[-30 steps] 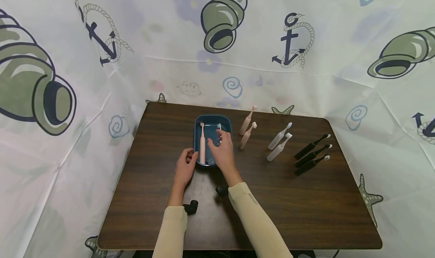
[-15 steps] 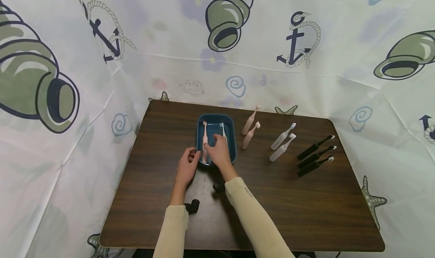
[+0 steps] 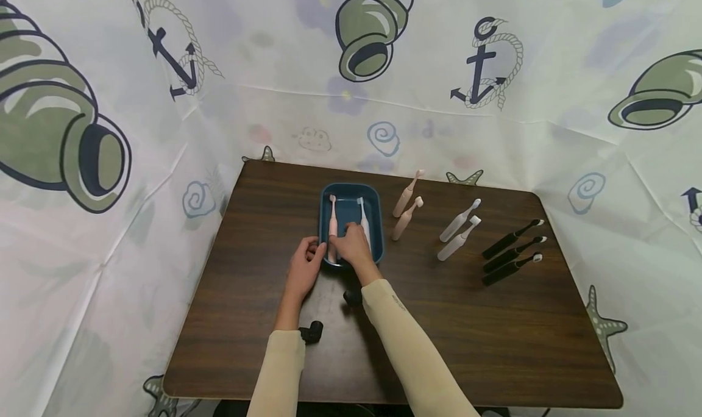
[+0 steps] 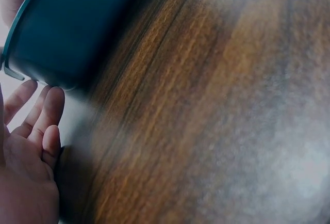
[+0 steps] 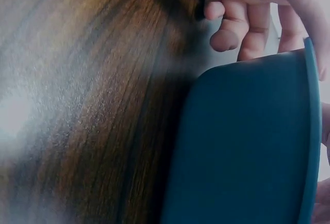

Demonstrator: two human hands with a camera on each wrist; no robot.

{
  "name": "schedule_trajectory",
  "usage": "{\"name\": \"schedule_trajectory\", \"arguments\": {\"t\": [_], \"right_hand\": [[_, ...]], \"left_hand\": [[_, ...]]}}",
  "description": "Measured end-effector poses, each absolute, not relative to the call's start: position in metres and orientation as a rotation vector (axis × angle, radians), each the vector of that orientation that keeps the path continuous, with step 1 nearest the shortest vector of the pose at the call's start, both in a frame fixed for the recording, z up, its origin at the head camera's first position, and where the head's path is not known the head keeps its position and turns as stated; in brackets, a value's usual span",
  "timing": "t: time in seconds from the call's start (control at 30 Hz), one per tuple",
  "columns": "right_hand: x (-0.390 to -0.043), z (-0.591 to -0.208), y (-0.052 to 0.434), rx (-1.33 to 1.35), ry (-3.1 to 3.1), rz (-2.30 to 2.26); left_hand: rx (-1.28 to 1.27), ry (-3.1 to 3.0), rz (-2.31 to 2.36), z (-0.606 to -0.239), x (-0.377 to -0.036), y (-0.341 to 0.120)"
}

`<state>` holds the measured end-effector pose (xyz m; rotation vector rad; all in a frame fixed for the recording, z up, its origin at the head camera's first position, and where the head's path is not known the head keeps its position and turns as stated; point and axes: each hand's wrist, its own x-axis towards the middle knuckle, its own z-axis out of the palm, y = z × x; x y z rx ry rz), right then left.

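- Two toothbrushes lie in the teal tray: a pink toothbrush along its 9 o'clock wall and a white toothbrush along its 3 o'clock side, heads toward 12 o'clock.
- Seven more brushes lie on the counter at the tray's 3 o'clock: two pink brushes, then two pale grey brushes, then three black brushes farthest out.
- Two small black pieces sit on the counter at 6 o'clock from the tray, between the forearms.
- One left hand rests at the tray's near 9 o'clock corner, its fingers loosely bent against the outer wall; whether they grip the rim I cannot tell.
- One right hand reaches over the tray's near rim, fingers curled at the pink toothbrush's handle; whether it pinches the handle I cannot tell.
- Against a second ago: the right hand was over the white toothbrush, which stood partly lifted; now that brush lies flat, and the hand has slid toward 9 o'clock, next to the left hand.
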<state>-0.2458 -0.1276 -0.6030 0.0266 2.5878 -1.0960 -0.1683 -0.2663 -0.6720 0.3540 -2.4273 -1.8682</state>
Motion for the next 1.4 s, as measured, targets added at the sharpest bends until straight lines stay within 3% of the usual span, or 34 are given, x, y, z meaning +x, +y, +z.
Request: {"name": "schedule_trajectory", "arguments": {"t": [1.4], "right_hand": [[-0.258, -0.615, -0.138, 0.119, 2.522, -1.126]], "left_hand": [[0.350, -2.408, -1.866, -0.670, -0.167, -0.268]]}}
